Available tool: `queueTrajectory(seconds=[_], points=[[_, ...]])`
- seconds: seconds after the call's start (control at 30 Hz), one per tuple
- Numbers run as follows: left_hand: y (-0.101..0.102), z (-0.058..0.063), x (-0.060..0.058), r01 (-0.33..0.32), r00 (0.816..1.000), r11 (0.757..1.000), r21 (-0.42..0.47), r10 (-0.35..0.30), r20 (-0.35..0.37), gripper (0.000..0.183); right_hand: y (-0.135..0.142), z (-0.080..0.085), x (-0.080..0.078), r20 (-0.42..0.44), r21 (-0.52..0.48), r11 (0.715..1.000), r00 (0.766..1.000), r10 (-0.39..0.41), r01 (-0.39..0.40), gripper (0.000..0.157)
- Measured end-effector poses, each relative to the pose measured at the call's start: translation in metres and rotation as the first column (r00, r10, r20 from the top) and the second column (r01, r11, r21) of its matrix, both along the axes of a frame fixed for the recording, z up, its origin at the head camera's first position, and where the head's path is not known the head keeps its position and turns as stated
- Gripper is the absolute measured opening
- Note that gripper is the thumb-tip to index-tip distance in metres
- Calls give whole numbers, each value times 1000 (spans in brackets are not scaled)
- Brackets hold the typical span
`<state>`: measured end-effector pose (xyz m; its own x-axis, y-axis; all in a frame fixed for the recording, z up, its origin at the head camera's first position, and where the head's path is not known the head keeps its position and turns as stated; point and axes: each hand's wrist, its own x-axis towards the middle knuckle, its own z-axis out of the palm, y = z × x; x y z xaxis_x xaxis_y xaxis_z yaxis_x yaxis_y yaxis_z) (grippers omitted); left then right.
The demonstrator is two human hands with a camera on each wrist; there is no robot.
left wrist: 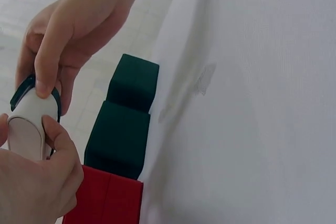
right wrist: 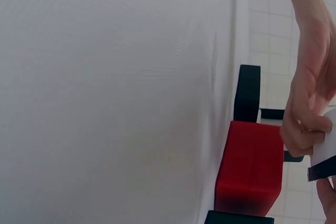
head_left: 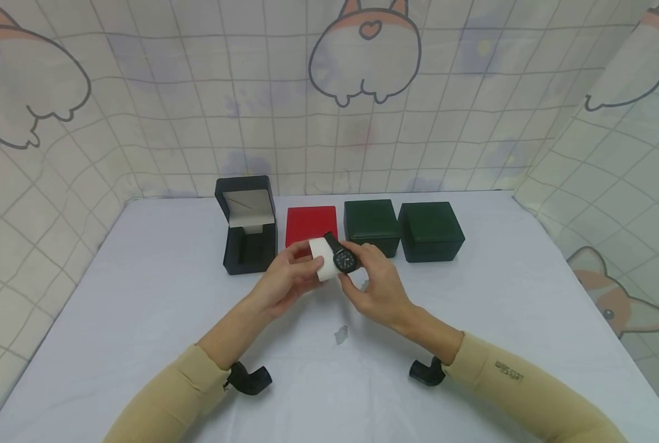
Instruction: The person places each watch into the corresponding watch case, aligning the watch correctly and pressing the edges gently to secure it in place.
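Note:
My left hand point(head_left: 293, 274) grips one end of a white watch pillow point(head_left: 322, 258). Around the pillow's other end lies a black wristwatch point(head_left: 344, 259) with a dark dial facing up, which my right hand point(head_left: 376, 283) pinches between thumb and fingers. In the left wrist view the pillow point(left wrist: 34, 111) is between both hands, and the dark strap point(left wrist: 23, 93) goes partly round it. The right wrist view cuts off the pillow at its edge; a piece of strap point(right wrist: 323, 169) shows there. Both hands are above the table, in front of the boxes.
An open black watch box point(head_left: 250, 249) with a pale lid lining stands at the back left. To its right are a closed red box point(head_left: 311, 223) and two closed dark green boxes point(head_left: 370, 218), point(head_left: 431, 224). White cloth point(head_left: 157, 289) covers the table.

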<state>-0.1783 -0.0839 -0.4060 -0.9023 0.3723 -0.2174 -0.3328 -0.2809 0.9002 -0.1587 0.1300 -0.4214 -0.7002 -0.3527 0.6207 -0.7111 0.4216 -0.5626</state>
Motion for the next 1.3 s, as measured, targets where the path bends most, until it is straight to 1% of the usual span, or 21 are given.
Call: queueTrajectory(seconds=[0.1, 0.3, 0.43, 0.6, 0.83, 0.93, 1.13, 1.3], points=[[1, 0, 0, -11, 1000, 1000, 12, 11, 8, 62, -1, 1, 0, 10, -23, 1000, 1000, 1, 0, 60], [-1, 0, -2, -10, 1000, 1000, 15, 9, 23, 62, 2, 0, -2, 33, -78, 996, 998, 48, -46, 62], [-2, -1, -3, 0, 1000, 1000, 11, 0, 21, 60, 3, -1, -4, 22, -80, 995, 998, 54, -52, 63], [-2, 0, -2, 10, 1000, 1000, 9, -10, 25, 59, 4, 0, -4, -15, -72, 995, 998, 63, -64, 64], [2, 0, -1, -1, 996, 998, 60, -5, 87, 57, 5, -2, -5, -41, -64, 995, 996, 74, -76, 64], [3, 1, -1, -1, 995, 997, 82, -7, 96, 57, 5, -2, -5, -42, -63, 995, 996, 78, -81, 64], [7, 2, 1, 2, 996, 994, 109, -11, 84, 57, 4, -3, -6, -50, -92, 995, 998, 43, -48, 62], [12, 1, 2, -19, 997, 997, 77, 13, 76, 57, 4, -4, -4, -53, -103, 995, 999, -3, -2, 57]])
